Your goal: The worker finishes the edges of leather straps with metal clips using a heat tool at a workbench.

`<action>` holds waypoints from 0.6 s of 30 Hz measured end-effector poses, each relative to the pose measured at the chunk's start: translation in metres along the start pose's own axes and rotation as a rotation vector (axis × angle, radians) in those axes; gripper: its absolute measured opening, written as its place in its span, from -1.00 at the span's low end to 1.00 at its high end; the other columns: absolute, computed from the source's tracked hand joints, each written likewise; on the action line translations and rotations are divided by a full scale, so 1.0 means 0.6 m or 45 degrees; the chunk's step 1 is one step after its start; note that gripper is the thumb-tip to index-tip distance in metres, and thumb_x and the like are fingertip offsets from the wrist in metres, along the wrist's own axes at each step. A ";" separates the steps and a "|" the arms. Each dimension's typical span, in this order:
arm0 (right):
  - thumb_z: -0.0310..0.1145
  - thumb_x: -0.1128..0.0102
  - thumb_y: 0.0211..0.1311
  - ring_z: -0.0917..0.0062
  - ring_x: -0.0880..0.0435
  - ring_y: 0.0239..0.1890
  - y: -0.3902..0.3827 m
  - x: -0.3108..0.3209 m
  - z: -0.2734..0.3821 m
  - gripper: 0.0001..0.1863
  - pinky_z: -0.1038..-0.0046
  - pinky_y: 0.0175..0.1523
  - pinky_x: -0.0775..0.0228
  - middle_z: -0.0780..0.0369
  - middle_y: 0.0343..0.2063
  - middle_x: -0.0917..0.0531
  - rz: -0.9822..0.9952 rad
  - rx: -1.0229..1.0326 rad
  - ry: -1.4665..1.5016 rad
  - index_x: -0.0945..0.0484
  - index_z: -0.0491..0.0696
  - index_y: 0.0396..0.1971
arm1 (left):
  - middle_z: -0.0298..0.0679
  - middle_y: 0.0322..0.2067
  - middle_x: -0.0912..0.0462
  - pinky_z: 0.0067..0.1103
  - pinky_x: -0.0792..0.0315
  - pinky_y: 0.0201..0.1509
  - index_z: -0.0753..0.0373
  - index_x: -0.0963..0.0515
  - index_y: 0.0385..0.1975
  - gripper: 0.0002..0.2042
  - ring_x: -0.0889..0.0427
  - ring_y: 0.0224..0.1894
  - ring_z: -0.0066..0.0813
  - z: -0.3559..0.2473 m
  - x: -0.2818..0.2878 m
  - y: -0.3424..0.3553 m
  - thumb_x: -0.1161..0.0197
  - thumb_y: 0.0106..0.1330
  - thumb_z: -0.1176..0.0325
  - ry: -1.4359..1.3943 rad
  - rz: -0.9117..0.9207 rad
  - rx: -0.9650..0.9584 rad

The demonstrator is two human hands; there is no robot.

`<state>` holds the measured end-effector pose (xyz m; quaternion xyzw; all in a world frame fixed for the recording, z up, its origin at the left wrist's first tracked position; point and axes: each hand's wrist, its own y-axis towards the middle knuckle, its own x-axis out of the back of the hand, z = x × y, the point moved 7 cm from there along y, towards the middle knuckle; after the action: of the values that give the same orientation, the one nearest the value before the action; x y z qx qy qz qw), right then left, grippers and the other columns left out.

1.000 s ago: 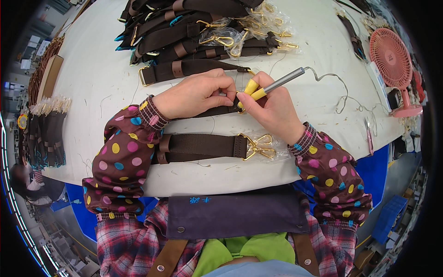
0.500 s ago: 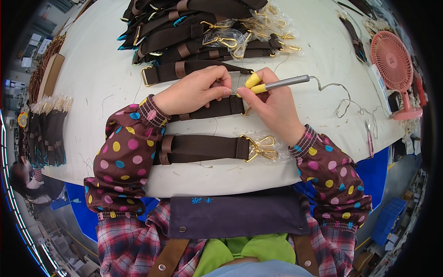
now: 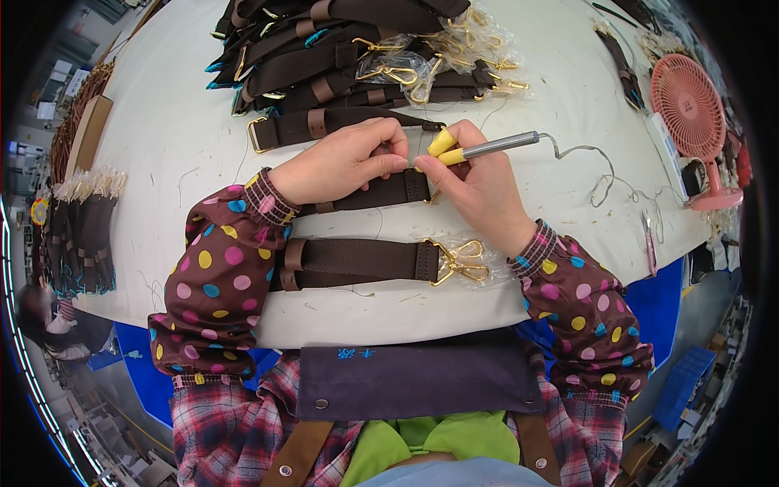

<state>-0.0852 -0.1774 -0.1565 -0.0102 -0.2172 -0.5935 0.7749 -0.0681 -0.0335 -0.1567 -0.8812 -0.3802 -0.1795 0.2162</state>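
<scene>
My right hand (image 3: 479,180) grips a corded pen-shaped tool (image 3: 501,144) with a grey metal barrel and a yellow front part. A yellow cover (image 3: 442,141) sits on one of its fingertips. Close beside the tool's tip, my left hand (image 3: 349,162) is closed in a pinch; whatever is between its fingertips is too small to make out. Both hands are over a dark brown webbing strap (image 3: 393,191), partly hidden by my left hand. Nearer me lies another brown strap (image 3: 365,260) with gold clasps (image 3: 461,261) in clear plastic. One more strap (image 3: 288,127) lies just beyond my hands.
A heap of brown straps (image 3: 324,61) with wrapped gold hooks fills the table's far side. More straps (image 3: 81,235) hang at the left edge. On the right stand a pink fan (image 3: 690,109) and small pink-handled snips (image 3: 650,247). The tool's cord (image 3: 596,154) trails rightward.
The pen-shaped tool and my right fingers have shifted very slightly left. My left hand stays in nearly the same place, and the straps have not moved.
</scene>
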 end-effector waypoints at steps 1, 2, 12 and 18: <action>-0.31 -0.30 0.17 0.65 -0.45 -0.65 0.000 0.000 0.001 -0.70 0.58 -0.53 -0.29 0.28 -0.62 -0.50 0.001 -0.003 -0.010 -0.35 -0.12 -0.36 | -0.43 -0.43 -0.43 -0.76 -0.39 -0.45 0.21 -0.37 -0.29 -0.88 -0.41 -0.40 -0.77 0.000 0.000 -0.001 -0.10 0.40 0.32 0.007 -0.003 -0.002; -0.30 -0.30 0.17 0.65 -0.46 -0.65 -0.001 0.000 0.002 -0.70 0.58 -0.53 -0.29 0.28 -0.62 -0.50 0.002 -0.007 -0.020 -0.35 -0.12 -0.36 | -0.43 -0.43 -0.43 -0.76 -0.39 -0.45 0.21 -0.37 -0.29 -0.88 -0.41 -0.40 -0.77 0.000 0.000 -0.002 -0.10 0.40 0.32 0.007 -0.004 0.000; -0.30 -0.31 0.17 0.65 -0.45 -0.67 -0.001 0.002 0.004 -0.70 0.58 -0.55 -0.28 0.28 -0.63 -0.50 -0.008 0.003 -0.027 -0.35 -0.12 -0.36 | -0.41 -0.41 -0.44 -0.74 -0.39 -0.43 0.21 -0.37 -0.27 -0.86 -0.41 -0.41 -0.73 0.002 0.004 -0.002 -0.13 0.38 0.30 -0.110 -0.035 0.078; -0.34 -0.30 0.17 0.58 -0.49 -0.62 -0.012 0.031 0.015 -0.76 0.57 -0.51 -0.31 0.26 -0.59 -0.53 -0.082 0.084 -0.026 -0.44 -0.12 -0.33 | -0.29 -0.31 -0.45 -0.60 -0.41 -0.23 0.28 -0.42 -0.15 -0.59 -0.43 -0.34 -0.54 -0.025 -0.008 -0.014 -0.41 0.11 0.24 0.414 -0.178 -0.230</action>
<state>-0.0910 -0.1941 -0.1432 0.0163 -0.2449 -0.6106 0.7529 -0.0797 -0.0389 -0.1441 -0.8278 -0.3829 -0.3676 0.1818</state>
